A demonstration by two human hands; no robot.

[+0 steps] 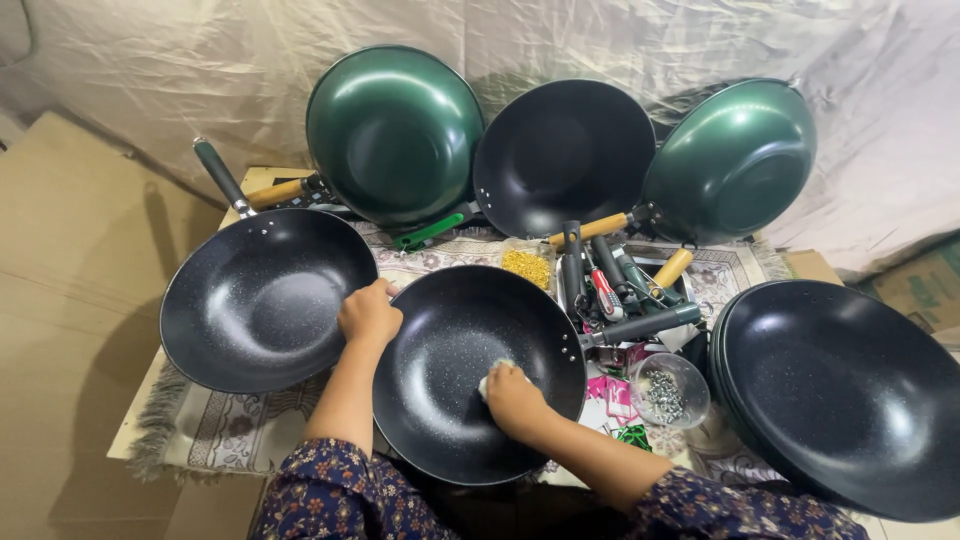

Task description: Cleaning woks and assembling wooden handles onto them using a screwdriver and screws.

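We see a brown cardboard box (925, 285) at the right edge, behind the stack of black pans (840, 390). Left of that stack, beside a clear bowl of screws (668, 388), lie small pink (612, 392) and green (632, 434) printed packets, partly hidden. We see no screens or signs.
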